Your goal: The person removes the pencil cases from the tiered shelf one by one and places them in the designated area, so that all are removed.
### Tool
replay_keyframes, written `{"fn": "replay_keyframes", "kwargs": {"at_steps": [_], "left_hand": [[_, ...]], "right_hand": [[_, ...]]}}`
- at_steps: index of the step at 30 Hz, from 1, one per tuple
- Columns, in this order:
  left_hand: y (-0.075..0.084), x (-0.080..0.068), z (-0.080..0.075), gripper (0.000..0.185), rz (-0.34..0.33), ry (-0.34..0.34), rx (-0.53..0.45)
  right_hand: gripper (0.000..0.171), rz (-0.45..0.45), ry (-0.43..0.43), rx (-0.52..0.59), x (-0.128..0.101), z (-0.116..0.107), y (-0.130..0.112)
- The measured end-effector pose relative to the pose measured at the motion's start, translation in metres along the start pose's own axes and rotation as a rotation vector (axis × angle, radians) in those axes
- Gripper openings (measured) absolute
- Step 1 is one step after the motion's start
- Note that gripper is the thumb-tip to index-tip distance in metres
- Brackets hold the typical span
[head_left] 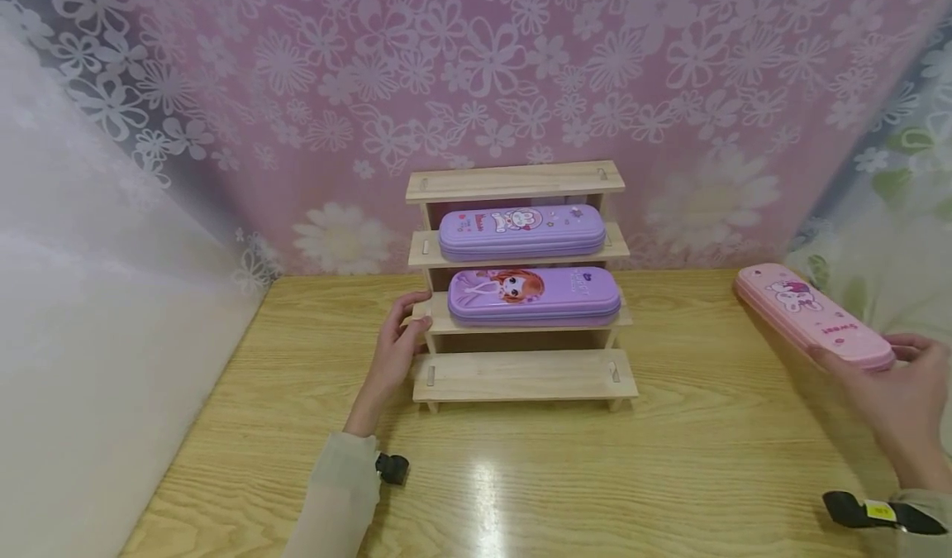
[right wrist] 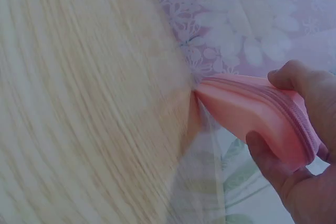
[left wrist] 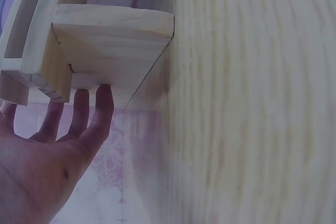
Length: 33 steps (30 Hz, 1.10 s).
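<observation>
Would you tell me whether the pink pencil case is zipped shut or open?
Shut: the pink pencil case in the right hand shows both halves meeting along its zip seam, with no gap.

Right hand [head_left: 903, 405] cut off at the head view's right edge. Pink pencil case [right wrist: 257, 114]: far end blurred in right wrist view.

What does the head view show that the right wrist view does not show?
Only the head view shows the stepped wooden rack, two purple pencil cases on its shelves, and the left hand touching its side. Only the right wrist view shows the zipper seam along the edge of the pink pencil case. Both show the right hand holding that case, the wooden table and the floral curtain.
</observation>
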<state>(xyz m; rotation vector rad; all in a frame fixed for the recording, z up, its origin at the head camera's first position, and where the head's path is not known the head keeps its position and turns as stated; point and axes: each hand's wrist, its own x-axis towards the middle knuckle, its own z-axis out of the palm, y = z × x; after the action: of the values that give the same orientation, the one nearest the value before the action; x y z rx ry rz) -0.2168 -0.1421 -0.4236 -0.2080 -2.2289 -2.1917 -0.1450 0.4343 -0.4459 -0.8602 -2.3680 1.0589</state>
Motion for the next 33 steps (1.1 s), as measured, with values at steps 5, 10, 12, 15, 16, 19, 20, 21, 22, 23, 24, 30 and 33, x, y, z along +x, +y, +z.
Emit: {"fn": "replay_keyframes", "kwargs": {"at_steps": [5,10,12,15,16,19,20,21,22,23,24,30,33], "left_hand": [[0.000,0.000,0.001,0.037,-0.004,0.006,-0.007],[-0.003,0.001,-0.001,0.037,-0.004,0.003,-0.022],[-0.002,0.001,-0.001,0.037,-0.005,-0.001,-0.022],[-0.003,0.001,-0.001,0.037,-0.004,-0.002,-0.003],[-0.003,0.002,-0.001,0.037,-0.001,-0.006,-0.005],[-0.005,0.003,-0.003,0.037,0.007,-0.016,0.014],[-0.005,0.003,-0.003,0.037,0.008,-0.021,0.019],[-0.005,0.002,-0.004,0.037,0.009,-0.024,0.033],[-0.004,0.002,-0.004,0.037,0.011,-0.030,0.045],[-0.004,0.001,-0.004,0.037,0.015,-0.031,0.060],[-0.003,0.001,-0.004,0.037,0.017,-0.031,0.073],[0.001,-0.002,-0.003,0.039,0.050,-0.033,0.106],[0.002,-0.002,-0.003,0.040,0.063,-0.029,0.119]], "right_hand": [[0.081,-0.054,-0.031,-0.094,0.009,-0.004,0.002],[0.093,-0.058,-0.089,-0.166,0.011,-0.005,0.006],[0.094,-0.045,-0.107,-0.188,0.011,-0.006,0.008],[0.098,-0.028,-0.143,-0.204,0.012,-0.009,0.010],[0.098,-0.023,-0.153,-0.206,0.012,-0.010,0.011],[0.098,-0.006,-0.170,-0.228,0.014,-0.010,0.014],[0.098,0.004,-0.177,-0.235,0.015,-0.010,0.015],[0.098,0.014,-0.181,-0.245,0.015,-0.010,0.017],[0.098,0.024,-0.187,-0.252,0.016,-0.010,0.018],[0.097,0.032,-0.190,-0.258,0.017,-0.009,0.019],[0.098,0.040,-0.196,-0.259,0.018,-0.009,0.020],[0.093,0.032,-0.181,-0.264,0.016,-0.010,0.021],[0.084,-0.028,-0.130,-0.252,0.013,-0.009,0.016]]}}
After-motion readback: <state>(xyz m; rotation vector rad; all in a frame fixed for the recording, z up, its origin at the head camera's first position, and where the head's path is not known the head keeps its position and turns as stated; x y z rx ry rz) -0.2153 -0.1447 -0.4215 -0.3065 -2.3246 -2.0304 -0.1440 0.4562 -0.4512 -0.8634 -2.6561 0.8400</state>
